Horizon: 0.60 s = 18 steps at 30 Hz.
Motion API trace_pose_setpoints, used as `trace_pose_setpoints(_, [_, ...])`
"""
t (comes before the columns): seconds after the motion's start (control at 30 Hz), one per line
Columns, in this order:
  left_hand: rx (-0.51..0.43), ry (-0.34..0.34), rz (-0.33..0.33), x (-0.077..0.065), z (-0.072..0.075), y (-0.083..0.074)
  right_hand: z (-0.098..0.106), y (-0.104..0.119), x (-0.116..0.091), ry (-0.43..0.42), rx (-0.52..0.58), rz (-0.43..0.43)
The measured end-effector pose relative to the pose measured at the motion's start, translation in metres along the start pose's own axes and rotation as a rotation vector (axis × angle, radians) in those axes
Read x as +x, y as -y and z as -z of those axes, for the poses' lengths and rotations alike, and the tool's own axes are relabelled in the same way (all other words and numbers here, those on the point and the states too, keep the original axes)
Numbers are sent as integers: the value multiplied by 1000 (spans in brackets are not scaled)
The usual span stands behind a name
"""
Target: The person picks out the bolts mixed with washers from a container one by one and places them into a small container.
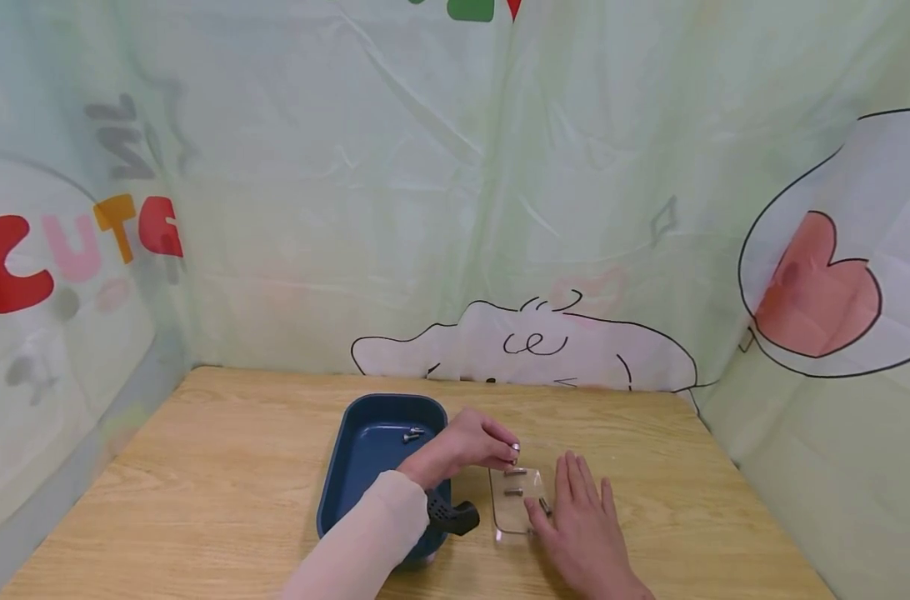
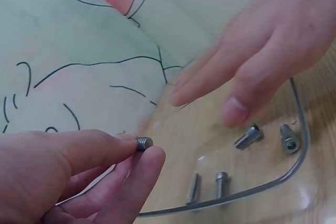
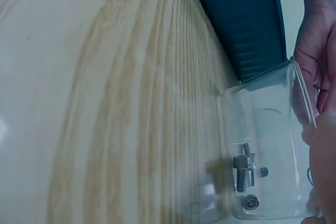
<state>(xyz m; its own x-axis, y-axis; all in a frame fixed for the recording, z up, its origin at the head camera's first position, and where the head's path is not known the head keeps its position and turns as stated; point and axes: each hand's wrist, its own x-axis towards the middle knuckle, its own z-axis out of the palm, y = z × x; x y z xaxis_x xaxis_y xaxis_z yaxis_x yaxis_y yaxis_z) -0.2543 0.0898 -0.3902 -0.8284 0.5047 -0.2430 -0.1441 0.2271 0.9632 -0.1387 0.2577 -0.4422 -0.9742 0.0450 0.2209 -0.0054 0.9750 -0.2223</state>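
Note:
Between thumb and fingertips my left hand (image 1: 472,439) pinches a silver bolt (image 2: 144,143), its threaded end poking out in the left wrist view. That hand hovers over the far end of a clear plastic box (image 1: 500,532). Inside the box lie several hex-socket bolts (image 2: 221,183), pointing different ways. My right hand (image 1: 586,533) is at the box's right side, its fingers straight and pointing away from me. The right thumb (image 2: 237,110) reaches over the box's edge, above the bolts. In the right wrist view, the box wall (image 3: 265,95) shows close to the right hand.
Left of the box stands a deep blue tray (image 1: 333,467) with a few bolts (image 1: 412,435) in it, partly covered by my left forearm. A black wrist device (image 1: 452,517) juts over its right rim. A printed curtain (image 1: 312,208) borders the wooden table (image 1: 222,467).

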Motion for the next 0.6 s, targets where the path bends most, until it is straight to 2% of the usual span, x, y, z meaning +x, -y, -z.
trace_pose_setpoints(0.37, [98, -53, -1, -1, -15, -1, -1, 1, 0, -8, 5, -3])
trace_pose_setpoints(0.6, [94, -46, 3, -1, -13, 2, 0, 1, 0, 8, 6, -4])
